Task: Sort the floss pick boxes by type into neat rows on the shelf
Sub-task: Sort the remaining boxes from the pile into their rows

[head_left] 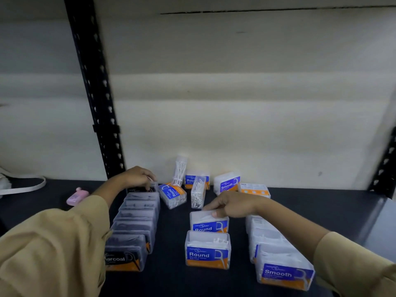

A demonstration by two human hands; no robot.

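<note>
Three rows of clear floss pick boxes run front to back on the dark shelf [171, 281]. On the left stands the Charcoal row [132, 228]; my left hand [137, 177] is closed on the rearmost Charcoal box [153, 187]. The middle row has two Round boxes: the front Round box [207, 250], and the second Round box [209, 221], whose top my right hand [230, 204] grips. On the right is the Smooth row [278, 258]. Unsorted boxes sit at the back: a lying Round box [172, 195], two upright boxes [198, 192], a Smooth box [227, 183].
A pink floss case [77, 196] lies at the back left. A black perforated upright post [94, 86] rises behind the Charcoal row and another post [383, 168] stands at the right. A white wall closes the back. A box with its back label up [254, 190] lies behind my right hand.
</note>
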